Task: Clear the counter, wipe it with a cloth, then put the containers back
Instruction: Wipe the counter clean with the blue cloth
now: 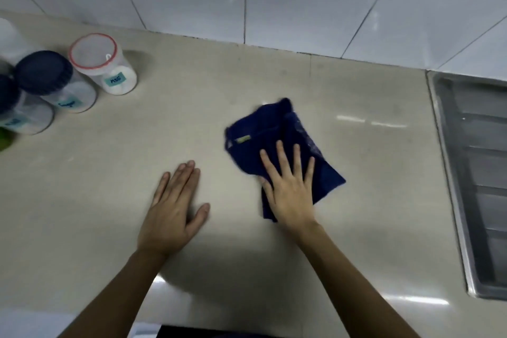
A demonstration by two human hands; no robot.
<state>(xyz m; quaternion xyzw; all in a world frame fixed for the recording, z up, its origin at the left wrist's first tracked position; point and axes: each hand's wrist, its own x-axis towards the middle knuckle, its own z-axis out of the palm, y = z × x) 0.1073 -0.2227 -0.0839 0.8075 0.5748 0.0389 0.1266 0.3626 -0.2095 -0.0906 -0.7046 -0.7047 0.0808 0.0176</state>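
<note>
While the left hand point(175, 208) rests flat and empty on the bare table point(90, 181), fingers together and its grip wide, holding nothing, the right hand point(290, 186) presses a folded dark blue cloth point(277, 132) against the surface with fingers spread; it pins the cloth under the palm rather than closing on it. To wipe well, I judge the palm should stay flat and the pressure even, with overlapping strokes out to the metal draining tray point(474, 173) at the right and back to the tiled wall point(301, 3). Farther left stand the containers: two blue-lidded jars point(45, 73) and a red-rimmed jar labelled MSG point(103, 63), well apart from the cloth.
</note>
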